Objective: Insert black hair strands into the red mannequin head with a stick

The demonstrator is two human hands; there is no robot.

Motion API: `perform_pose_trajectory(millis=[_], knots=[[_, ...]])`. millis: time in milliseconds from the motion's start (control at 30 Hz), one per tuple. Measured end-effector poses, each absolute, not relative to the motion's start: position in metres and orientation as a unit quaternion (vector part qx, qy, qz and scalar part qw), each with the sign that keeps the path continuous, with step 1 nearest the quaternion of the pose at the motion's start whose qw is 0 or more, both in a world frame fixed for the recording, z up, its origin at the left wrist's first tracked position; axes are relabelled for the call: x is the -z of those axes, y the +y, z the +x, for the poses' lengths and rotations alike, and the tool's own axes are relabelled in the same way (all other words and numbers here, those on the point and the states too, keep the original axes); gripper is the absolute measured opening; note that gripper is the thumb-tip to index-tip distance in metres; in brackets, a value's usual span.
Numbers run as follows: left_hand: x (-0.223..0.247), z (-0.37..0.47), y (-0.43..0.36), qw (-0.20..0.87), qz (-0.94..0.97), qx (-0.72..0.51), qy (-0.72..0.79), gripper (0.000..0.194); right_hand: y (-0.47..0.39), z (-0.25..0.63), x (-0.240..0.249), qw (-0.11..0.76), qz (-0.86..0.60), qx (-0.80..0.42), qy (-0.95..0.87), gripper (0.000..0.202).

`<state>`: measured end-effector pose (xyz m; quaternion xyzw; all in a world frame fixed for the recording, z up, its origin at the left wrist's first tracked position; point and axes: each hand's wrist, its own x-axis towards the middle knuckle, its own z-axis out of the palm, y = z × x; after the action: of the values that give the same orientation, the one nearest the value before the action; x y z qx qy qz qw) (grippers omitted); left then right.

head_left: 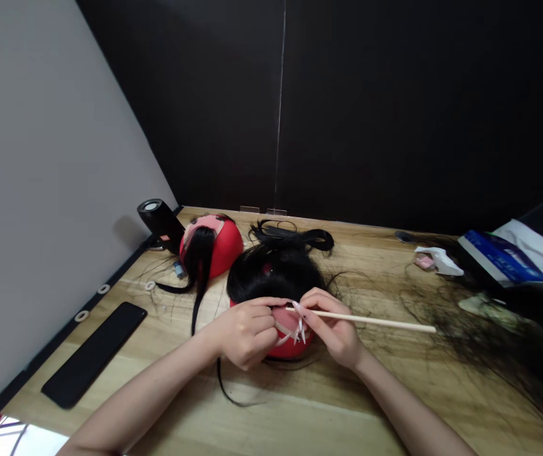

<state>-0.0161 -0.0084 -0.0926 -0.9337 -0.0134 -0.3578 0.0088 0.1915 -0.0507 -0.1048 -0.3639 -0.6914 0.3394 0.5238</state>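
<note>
A red, rounded wig block [284, 350] stands on the wooden table with a pink cap [283, 318] on its front and black hair [275, 269] over its top. My left hand [248, 332] rests against the block's left side. Its fingers are curled, with the index finger laid along the hair's edge; what the others grip is hidden. Pinched in my right hand [332, 326] is a thin, pale wooden stick [389, 322]. The stick's left end meets the pink cap near my left fingertip, and its long end points right. Long nails partly cover the contact spot.
A second red block [229, 247] with black hair stands behind left, beside a black cylindrical speaker [161, 221]. A black phone [94, 354] lies front left. Loose hair [485, 335], a blue packet [504, 256] and crumpled tissue [442, 261] occupy the right. Dark panels rise behind.
</note>
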Motion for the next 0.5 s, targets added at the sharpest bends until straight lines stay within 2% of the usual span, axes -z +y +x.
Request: perform_pose_trajectory(millis=[233, 500], knots=[[0.0949, -0.0167, -0.0073, 0.000, -0.932, 0.361, -0.012, 0.025, -0.0535, 0.1913, 0.1079, 0.513, -0.364, -0.441, -0.640, 0.020], [0.0945, -0.0167, -0.0075, -0.011, -0.930, 0.367, -0.015, 0.024, -0.0491, 0.1947, 0.1022, 0.502, -0.357, -0.312, -0.723, 0.021]])
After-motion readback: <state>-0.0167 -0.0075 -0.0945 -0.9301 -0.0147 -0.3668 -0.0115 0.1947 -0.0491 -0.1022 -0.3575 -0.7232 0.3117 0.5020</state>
